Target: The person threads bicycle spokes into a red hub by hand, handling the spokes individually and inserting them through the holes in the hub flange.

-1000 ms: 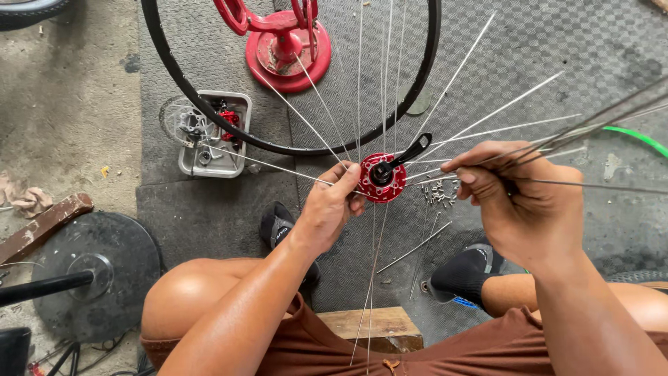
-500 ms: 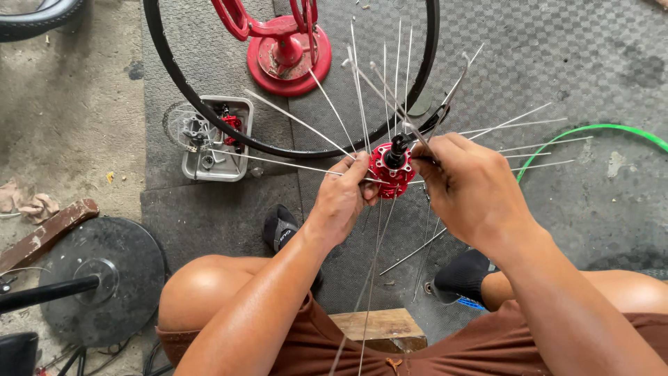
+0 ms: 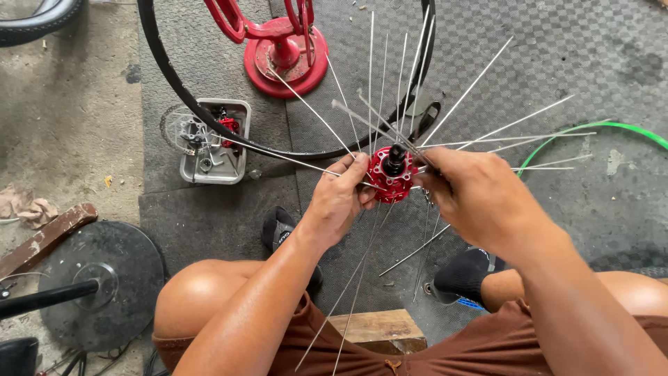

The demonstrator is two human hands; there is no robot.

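Red anodised metal, my hub (image 3: 391, 174) sits between my knees, my left hand (image 3: 339, 202) pinching its flange, my right hand (image 3: 473, 198) closed on a steel spoke (image 3: 379, 122) just beside it. I judge the hub light, rigid and best gripped by its flanges; the spokes look thin, springy and slippery. Left of the hub stands a grey parts tray (image 3: 214, 170), with no label that I can make out.

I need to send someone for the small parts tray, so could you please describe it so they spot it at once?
Start at the red stand at the top, then follow the black rim down its left side. The grey parts tray sits on the mat just outside it. It alone is a shallow rectangular box, filled with small metal bits.
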